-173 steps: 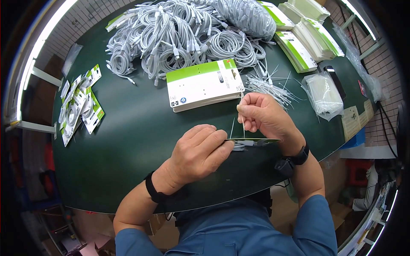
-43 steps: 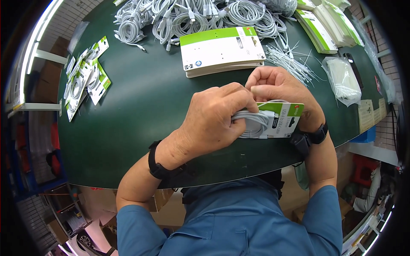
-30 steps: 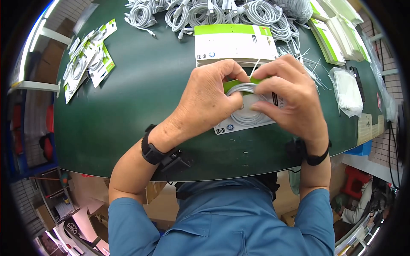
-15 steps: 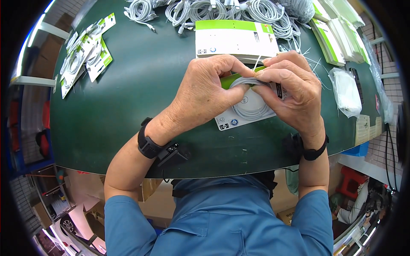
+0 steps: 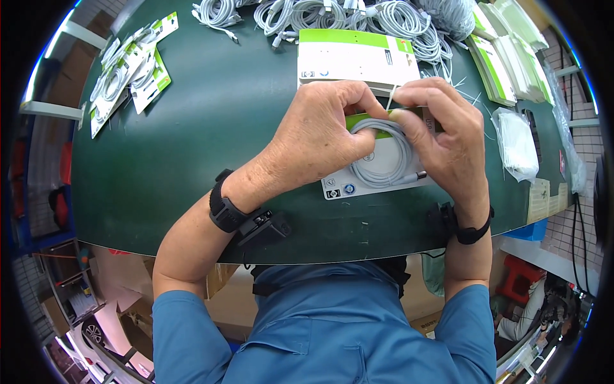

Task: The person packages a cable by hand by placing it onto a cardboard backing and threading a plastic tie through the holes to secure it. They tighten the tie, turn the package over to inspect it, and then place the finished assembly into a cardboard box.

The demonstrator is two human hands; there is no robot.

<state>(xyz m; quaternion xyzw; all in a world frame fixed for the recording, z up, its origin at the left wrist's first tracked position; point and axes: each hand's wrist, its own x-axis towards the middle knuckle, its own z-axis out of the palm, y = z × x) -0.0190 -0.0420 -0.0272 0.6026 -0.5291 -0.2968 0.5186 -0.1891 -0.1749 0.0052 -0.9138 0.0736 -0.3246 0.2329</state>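
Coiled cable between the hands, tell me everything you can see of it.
The coiled cable is pale grey, smooth and plastic-looking, wound into a ring of several loops. One plug shows at its lower right. It lies against a white and green card. The left hand has its thumb across the ring's upper left; the right hand is at the upper right, by a pale tie. Whether the tie is fastened is unclear.

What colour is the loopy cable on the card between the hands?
The coiled cable is light grey. It shows best in the head view.
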